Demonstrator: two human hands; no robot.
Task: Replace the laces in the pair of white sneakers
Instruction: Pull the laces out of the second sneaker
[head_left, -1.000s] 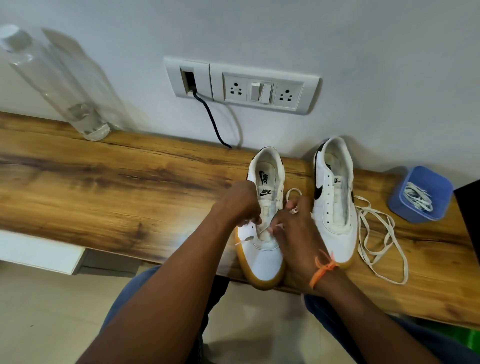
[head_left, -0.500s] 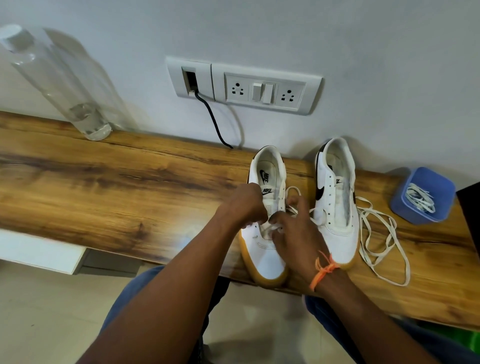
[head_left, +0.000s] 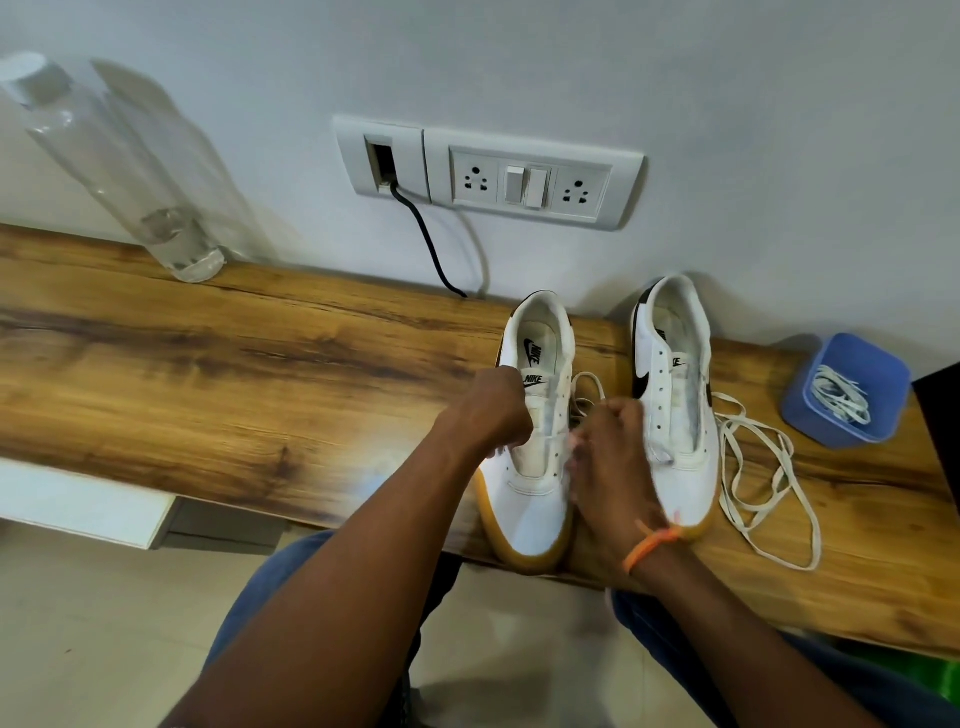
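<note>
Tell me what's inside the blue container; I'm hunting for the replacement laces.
The blue container holds a bundle of white laces. Anything beneath the bundle is covered.

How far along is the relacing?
Done: right sneaker is unlaced, its old lace loose on the shelf. In hand: both hands, left hand and right hand, work at the left sneaker. Left: threading new laces from the blue cup.
</note>
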